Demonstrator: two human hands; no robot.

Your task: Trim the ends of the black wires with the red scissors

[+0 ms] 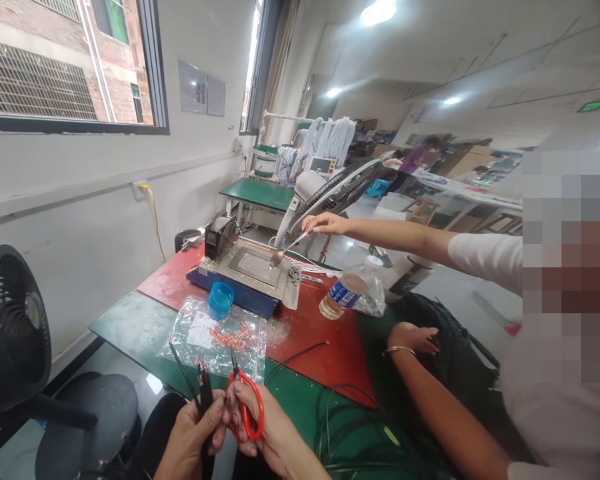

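Observation:
Low in the view my left hand (pixel 196 427) is closed around several black cables (pixel 206 387), whose stripped ends with red wires point up. Close against it, my right hand (pixel 275 423) grips a pair of red-handled scissors (pixel 253 407), their dark tips pointing up and away from me. Just beyond, a clear plastic bag (pixel 180 333) lies on the table with small red and white scraps (pixel 233 333) scattered over it. A blue round container (pixel 221 301) stands on the bag's far part. Parts of my fingers hide the scissors' lower loops.
A co-worker's hand (pixel 325 223) holds a spoon-like tool (pixel 280 255) over a blue-based solder pot (pixel 240 293). Their other hand (pixel 413 339) is near black cables. A bottle of pale liquid (pixel 343 293) stands on the red mat (pixel 310 347). A black fan (pixel 15 327) stands left.

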